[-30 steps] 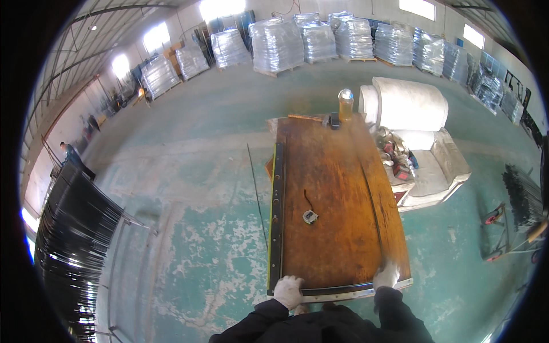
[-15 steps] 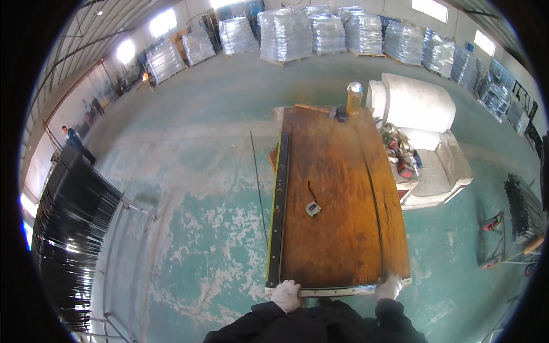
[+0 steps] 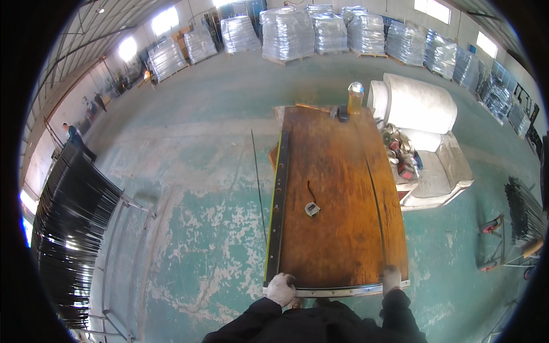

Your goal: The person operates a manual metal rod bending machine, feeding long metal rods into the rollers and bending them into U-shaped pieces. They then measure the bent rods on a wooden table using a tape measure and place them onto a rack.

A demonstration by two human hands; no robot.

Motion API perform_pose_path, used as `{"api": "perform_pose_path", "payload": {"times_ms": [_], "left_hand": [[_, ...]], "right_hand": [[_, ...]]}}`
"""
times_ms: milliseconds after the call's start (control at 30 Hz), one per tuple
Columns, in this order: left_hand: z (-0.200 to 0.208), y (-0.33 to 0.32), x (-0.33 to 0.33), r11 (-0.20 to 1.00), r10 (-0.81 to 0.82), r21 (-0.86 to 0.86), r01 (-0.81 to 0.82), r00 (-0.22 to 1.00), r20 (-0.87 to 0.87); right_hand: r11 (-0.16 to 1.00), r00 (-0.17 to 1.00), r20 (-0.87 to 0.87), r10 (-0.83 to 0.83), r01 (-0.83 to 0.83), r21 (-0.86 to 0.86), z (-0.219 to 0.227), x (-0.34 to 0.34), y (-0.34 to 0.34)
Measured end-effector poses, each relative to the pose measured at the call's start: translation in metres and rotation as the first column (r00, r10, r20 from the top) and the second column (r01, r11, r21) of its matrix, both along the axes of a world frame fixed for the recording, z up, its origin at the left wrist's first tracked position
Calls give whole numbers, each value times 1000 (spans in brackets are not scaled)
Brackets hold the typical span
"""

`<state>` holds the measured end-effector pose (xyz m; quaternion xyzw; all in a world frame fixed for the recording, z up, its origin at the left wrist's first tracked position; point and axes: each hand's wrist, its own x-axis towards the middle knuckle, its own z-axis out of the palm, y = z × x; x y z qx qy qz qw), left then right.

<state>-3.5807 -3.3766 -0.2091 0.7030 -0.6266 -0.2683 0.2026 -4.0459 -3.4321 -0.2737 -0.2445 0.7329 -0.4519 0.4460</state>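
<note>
My left hand (image 3: 281, 289), in a pale work glove, is at the near left corner of the brown wooden tabletop (image 3: 329, 240). Its fingers are curled; whatever they may hold is hidden. Running away from it along the left edge is a dark metal strip (image 3: 278, 214) with holes. My right hand (image 3: 392, 278), also gloved, rests over the near edge towards the right corner. A thin dark line, perhaps a rod, (image 3: 374, 194) runs along the tabletop to this hand; blur hides the finger shape. Between the hands and farther off lies a tape measure (image 3: 312, 208).
A bottle of yellowish liquid (image 3: 355, 98) and a small black object (image 3: 342, 113) stand at the table's far end. Right of it is a worn pale sofa (image 3: 433, 166) with tools (image 3: 402, 151). Dark rods (image 3: 71, 223) hang on a rack at left, near another person (image 3: 77, 140).
My right hand has moved slightly away from me, farther onto the tabletop. The left hand has shifted a little left and its fingers look more curled. The tape measure has stayed put.
</note>
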Motion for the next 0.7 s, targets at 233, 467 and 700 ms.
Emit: {"api": "perform_pose_path", "payload": {"times_ms": [233,467,700], "left_hand": [[10,-22,-8,925,377,80,-373,925,-54],[33,-40,6,727,672,278,-628,734,-98],[54,35,49,603,551,495,-626,-123,-825]], "right_hand": [[982,914,388,-117,164,-92,158,64,0],[931,863,449,230,-61,-359,217,31,13],[765,630,446,636,-442,-467,262,58,-59]]}}
